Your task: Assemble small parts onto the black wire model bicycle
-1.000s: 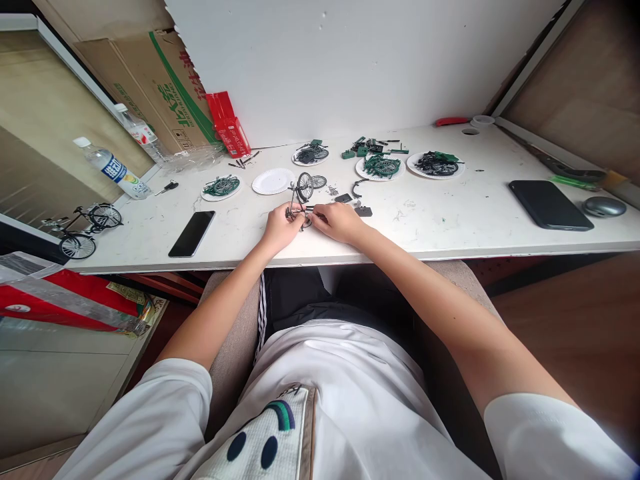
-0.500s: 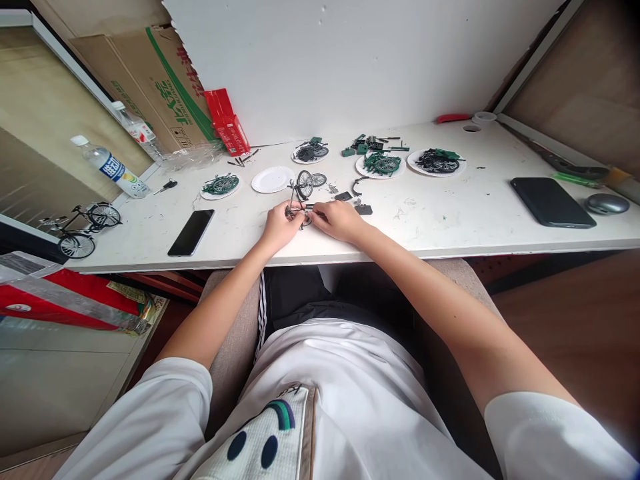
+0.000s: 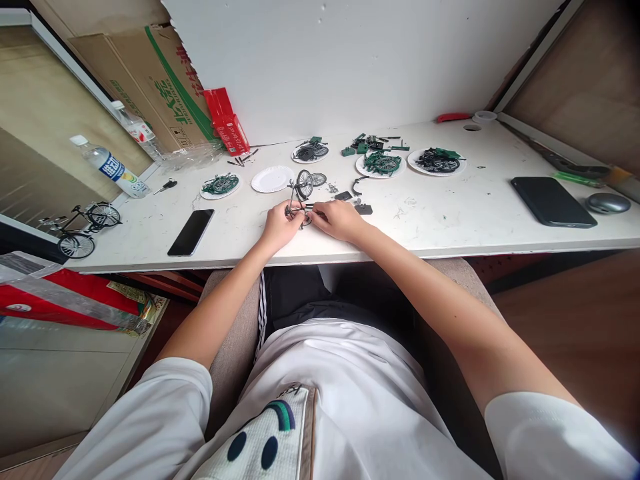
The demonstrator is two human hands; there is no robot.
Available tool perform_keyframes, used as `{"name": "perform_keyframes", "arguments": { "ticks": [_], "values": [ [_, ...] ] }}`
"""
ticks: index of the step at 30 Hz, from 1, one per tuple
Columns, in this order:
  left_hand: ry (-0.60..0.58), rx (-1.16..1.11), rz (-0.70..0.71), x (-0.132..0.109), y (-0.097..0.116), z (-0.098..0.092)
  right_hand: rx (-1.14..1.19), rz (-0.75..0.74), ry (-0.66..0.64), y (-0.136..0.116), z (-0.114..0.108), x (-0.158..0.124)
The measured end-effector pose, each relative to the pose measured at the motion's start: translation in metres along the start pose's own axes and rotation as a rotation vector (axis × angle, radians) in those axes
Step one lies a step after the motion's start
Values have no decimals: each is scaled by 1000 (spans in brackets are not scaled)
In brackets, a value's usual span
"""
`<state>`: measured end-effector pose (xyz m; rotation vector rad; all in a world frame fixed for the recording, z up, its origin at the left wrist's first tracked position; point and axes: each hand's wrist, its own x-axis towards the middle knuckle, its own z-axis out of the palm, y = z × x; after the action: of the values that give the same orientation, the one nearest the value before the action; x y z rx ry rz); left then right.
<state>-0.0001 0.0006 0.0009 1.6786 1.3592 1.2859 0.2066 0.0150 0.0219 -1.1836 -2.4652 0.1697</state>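
A partly built black model bicycle (image 3: 304, 185) is held near the table's front edge, one spoked wheel pointing up and away from me. My left hand (image 3: 281, 223) is closed around its frame. Against the same frame, the fingers of my right hand (image 3: 336, 219) are pinched together; whatever small part they grip is hidden. Just behind the hands lies a loose wheel (image 3: 319, 179). Beside my right hand are a dark flat piece (image 3: 363, 209), another small dark plate (image 3: 343, 196) and a curved black part (image 3: 357, 187).
Paper plates of black and green bicycle parts (image 3: 381, 164) stand along the back, beside a bare white plate (image 3: 273, 179). A finished model bicycle (image 3: 83, 227) and a phone (image 3: 191, 233) are at left. A black case (image 3: 553, 202) and a mouse (image 3: 607, 203) lie at right.
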Motion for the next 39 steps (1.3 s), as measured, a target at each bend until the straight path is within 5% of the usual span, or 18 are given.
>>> {"name": "perform_keyframes", "arguments": {
  "ticks": [39],
  "values": [
    [3, 8, -11, -1, 2, 0, 8, -4, -1, 0, 0, 0]
  ]
}}
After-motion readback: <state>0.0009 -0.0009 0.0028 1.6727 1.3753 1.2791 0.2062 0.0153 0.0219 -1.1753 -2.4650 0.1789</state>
